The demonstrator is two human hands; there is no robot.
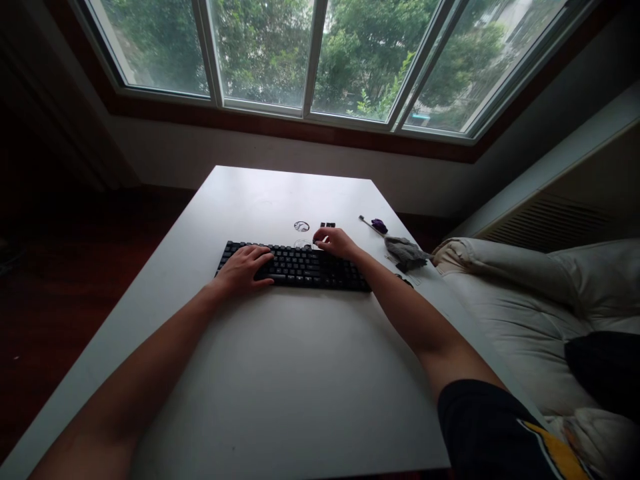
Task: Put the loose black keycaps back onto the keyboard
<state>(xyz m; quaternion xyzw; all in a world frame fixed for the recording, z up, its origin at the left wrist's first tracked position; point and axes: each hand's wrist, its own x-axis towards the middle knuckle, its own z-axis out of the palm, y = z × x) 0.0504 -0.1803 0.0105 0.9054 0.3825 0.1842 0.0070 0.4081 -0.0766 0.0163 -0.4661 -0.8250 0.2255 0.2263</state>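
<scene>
A black keyboard [300,267] lies across the white table in front of me. My left hand [245,267] rests flat on its left part, fingers spread over the keys and thumb near the front edge. My right hand [335,241] is over the keyboard's back edge, right of its middle, with thumb and fingertips curled together. Whatever is between those fingertips is too small to make out. Just behind that hand sit a few loose black keycaps [327,225]. A round, shiny disc-like piece [301,227] lies to their left, and another round clear piece [302,244] shows at the keyboard's back edge.
On the right side of the table [280,373] lie a thin brush [370,225], a crumpled purple thing [379,225] and a grey cloth [406,252]. Small dark items sit near the cloth, partly hidden by my right arm. A pale sofa [515,320] borders the table's right edge.
</scene>
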